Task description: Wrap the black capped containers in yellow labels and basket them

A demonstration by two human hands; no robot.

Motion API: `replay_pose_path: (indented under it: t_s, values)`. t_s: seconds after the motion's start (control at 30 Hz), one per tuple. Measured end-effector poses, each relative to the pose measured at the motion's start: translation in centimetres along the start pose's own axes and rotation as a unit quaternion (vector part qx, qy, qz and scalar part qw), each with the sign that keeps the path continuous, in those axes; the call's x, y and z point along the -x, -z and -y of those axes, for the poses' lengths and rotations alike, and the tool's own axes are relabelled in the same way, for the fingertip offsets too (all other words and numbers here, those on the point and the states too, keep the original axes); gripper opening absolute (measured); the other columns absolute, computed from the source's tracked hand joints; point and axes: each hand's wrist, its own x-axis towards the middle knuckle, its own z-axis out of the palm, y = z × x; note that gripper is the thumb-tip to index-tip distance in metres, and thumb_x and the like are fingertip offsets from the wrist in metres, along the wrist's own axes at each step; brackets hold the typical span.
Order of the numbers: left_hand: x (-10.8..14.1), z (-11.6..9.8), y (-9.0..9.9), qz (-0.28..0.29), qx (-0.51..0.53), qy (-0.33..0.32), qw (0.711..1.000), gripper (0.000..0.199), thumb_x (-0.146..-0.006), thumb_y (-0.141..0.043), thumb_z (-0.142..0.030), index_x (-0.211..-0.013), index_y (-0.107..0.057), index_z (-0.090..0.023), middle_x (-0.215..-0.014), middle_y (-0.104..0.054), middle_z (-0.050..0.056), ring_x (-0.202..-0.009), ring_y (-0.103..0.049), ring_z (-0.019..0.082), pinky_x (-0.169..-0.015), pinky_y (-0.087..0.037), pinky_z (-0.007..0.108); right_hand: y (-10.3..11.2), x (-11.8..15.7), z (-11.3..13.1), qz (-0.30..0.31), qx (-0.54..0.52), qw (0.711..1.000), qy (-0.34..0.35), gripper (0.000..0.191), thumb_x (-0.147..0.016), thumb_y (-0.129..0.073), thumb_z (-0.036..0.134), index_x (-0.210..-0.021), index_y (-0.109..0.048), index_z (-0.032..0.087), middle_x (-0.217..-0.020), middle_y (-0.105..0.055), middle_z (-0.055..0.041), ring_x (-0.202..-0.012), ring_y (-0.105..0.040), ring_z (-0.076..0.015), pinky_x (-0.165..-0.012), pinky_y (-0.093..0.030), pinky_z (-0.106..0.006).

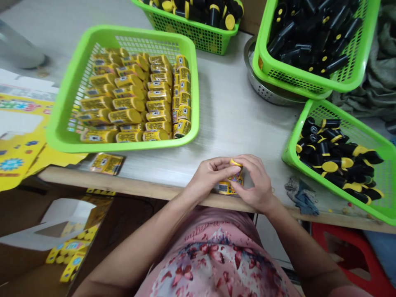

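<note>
My left hand (209,175) and my right hand (256,181) meet at the table's front edge. Between their closed fingers is a small yellow-capped tube (235,162), held upright with a printed wrap partly hidden by the fingers. Just beneath it, a stack of yellow printed labels (225,188) lies on the tabletop, partly covered by my hands. To the left, a green basket (122,147) holds rows of yellow labelled tubes (125,116). At the right, another green basket (289,148) contains loose black tubes with yellow caps (337,164).
A flat yellow printed packet (107,163) lies near the front edge. Farther back stand a green basket (192,35) and a green basket (262,62) over a metal colander (266,90), both with black tubes. A grey-blue rag (301,196) lies right; an open carton (27,270) stands below left.
</note>
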Motion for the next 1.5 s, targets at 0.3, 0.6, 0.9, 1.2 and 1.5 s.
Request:
replay_pose_path:
  t_s: [0.3,0.6,0.9,1.2,1.5]
  values:
    - [0.1,0.6,0.2,-0.049,-0.07,-0.028,0.996,0.033,-0.052,-0.091,-0.033,-0.075,-0.076,-0.015,-0.07,-0.073,0.002,-0.063,-0.063,0.014,-0.065,-0.052,0.026,-0.4,0.3,0.1,0.049,0.027,0.998,0.017,0.046,-0.086,-0.057,0.013,-0.131,-0.047,0.018,-0.107,-0.066,-0.0123,-0.102,-0.063,-0.0272,-0.089,-0.055,-0.047]
    - [-0.3,2.4,-1.0,-0.142,-0.455,-0.253,0.842,0.02,-0.08,-0.065,-0.028,-0.095,-0.072,-0.017,-0.093,-0.076,0.009,-0.083,-0.069,0.023,-0.084,-0.054,0.035,-1.0,0.8,-0.7,0.021,0.101,0.994,0.044,0.056,-0.085,-0.047,0.008,-0.14,-0.044,0.01,-0.109,-0.065,-0.0171,-0.104,-0.061,-0.0302,-0.089,-0.055,-0.05]
    - [0.0,0.3,0.8,-0.017,-0.293,-0.201,0.935,0.024,-0.078,-0.072,-0.027,-0.1,-0.075,-0.018,-0.097,-0.074,0.007,-0.094,-0.067,0.024,-0.09,-0.051,0.036,1.0,-0.3,0.1,0.128,0.072,0.989,0.01,0.061,-0.092,-0.047,0.012,-0.151,-0.036,0.021,-0.131,-0.059,-0.0176,-0.118,-0.06,-0.0305,-0.092,-0.059,-0.051]
    - [1.9,-2.0,7.1,0.087,-0.045,-0.073,0.993,0.088,-0.053,-0.094,-0.032,-0.133,-0.06,-0.02,-0.09,-0.07,0.001,-0.076,-0.061,0.013,-0.078,-0.047,0.029,2.3,-9.7,0.8,0.275,-0.016,0.953,0.126,0.039,-0.095,-0.047,0.012,-0.131,-0.056,0.025,-0.115,-0.071,-0.0102,-0.103,-0.07,-0.0212,-0.084,-0.063,-0.037]
    - [1.5,-0.1,9.3,0.112,-0.257,-0.077,0.957,0.063,-0.064,-0.081,-0.054,-0.114,-0.075,-0.017,-0.09,-0.074,0.007,-0.07,-0.057,0.015,-0.066,-0.045,0.026,-9.1,-29.5,0.0,0.175,-0.1,0.975,-0.091,0.031,-0.081,-0.071,0.033,-0.107,-0.071,0.017,-0.092,-0.076,-0.0065,-0.078,-0.071,-0.0202,-0.078,-0.058,-0.038]
